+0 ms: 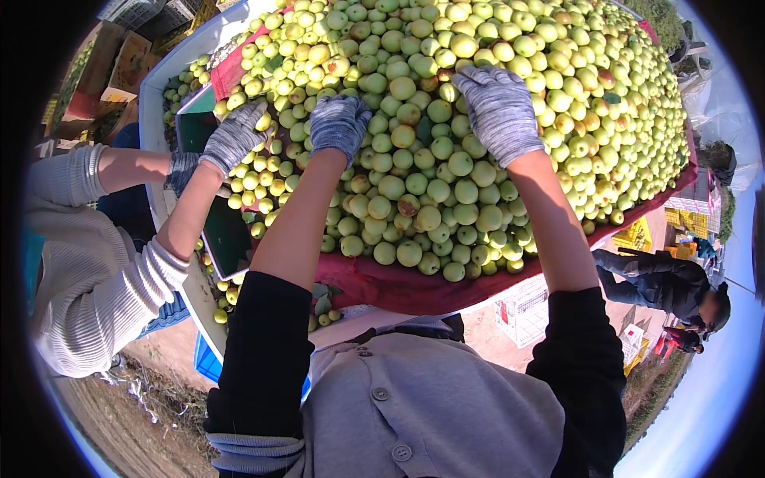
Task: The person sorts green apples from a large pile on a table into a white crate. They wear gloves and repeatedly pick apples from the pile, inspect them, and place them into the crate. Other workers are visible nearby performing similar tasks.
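Nearest you, a red cloth (398, 288) edges the heap of green fruit (434, 191). Your left hand (340, 127) and right hand (500, 115) lie on it, well apart, both curled; whether either grips a fruit, I cannot tell. A co-worker's hand (235, 137) is at its left side; beyond, right, stands a person (669, 283).

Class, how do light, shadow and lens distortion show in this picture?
Head view: sun brightens the fruit toward the right; head view: shade dulls the fruit just below the wearer's right hand; head view: near the right rim, the person in dark clothes looks tipped sideways.
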{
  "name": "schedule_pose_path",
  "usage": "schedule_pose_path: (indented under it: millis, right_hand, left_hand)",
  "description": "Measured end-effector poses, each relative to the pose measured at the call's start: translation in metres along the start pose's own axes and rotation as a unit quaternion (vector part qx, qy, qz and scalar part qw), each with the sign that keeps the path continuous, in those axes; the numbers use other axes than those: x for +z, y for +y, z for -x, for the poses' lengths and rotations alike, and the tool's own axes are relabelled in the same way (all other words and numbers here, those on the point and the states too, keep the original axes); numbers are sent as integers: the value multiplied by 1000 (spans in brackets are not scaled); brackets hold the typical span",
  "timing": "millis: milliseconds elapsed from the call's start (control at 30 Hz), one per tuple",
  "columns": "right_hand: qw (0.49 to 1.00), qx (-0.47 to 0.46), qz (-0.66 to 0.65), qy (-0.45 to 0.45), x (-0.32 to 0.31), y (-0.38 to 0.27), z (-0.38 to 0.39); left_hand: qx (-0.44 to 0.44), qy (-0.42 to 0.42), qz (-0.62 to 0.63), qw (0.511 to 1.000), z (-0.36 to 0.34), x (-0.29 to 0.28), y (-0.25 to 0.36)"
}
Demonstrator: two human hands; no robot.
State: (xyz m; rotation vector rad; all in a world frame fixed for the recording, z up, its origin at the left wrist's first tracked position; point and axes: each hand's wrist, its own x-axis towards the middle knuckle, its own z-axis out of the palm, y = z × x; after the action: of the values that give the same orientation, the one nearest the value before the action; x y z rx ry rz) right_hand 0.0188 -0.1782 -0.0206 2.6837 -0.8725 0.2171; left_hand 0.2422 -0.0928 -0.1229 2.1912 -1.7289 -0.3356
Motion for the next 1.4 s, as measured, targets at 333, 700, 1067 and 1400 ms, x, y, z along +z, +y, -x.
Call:
schedule_pose_path:
  millis: [333,700,1067,1400]
  right_hand:
    - [934,-66,211,-280,41,-29,-84]
    - [858,133,-49,-494,18,-10,-101]
    - [962,-35,74,-262,19,-86,-31]
    - [915,-14,-402,28,-51,-74,28]
  left_hand:
    - [-29,-109,316,942,234,-94,-27]
    - [-296,-347,12,890,432,-131,-41]
    - [93,5,215,972,236,-58,45]
    - [-135,-92,777,608,224,-59,44]
